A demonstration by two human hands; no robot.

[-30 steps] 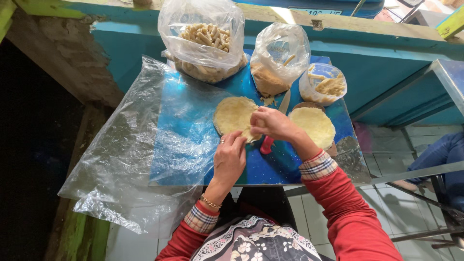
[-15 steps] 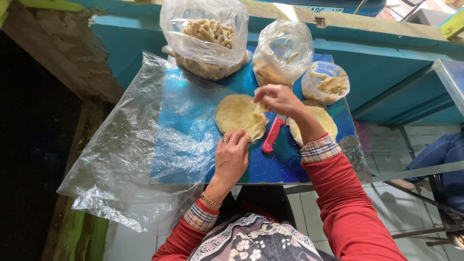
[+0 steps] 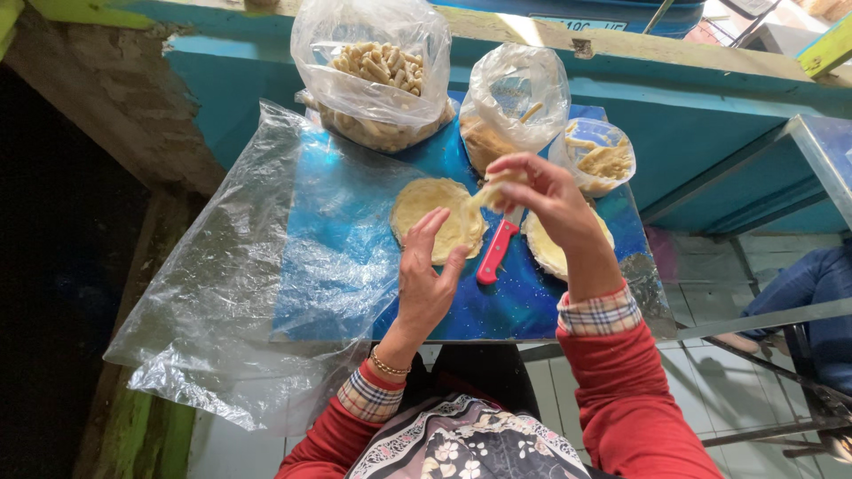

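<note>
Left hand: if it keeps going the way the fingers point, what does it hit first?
The left hand points up-table, and its fingers already overlap the near edge of the round yellow dough sheet, so that comes first. Whether they touch it or hover above is unclear.

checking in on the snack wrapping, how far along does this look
Done: a clear bag at the back already holds many rolled sticks. In hand: the right hand lifts a strip of filling above a flat dough round that the left hand steadies. Left: that round is unrolled, a second round waits, and filling remains in the small bag.
</note>
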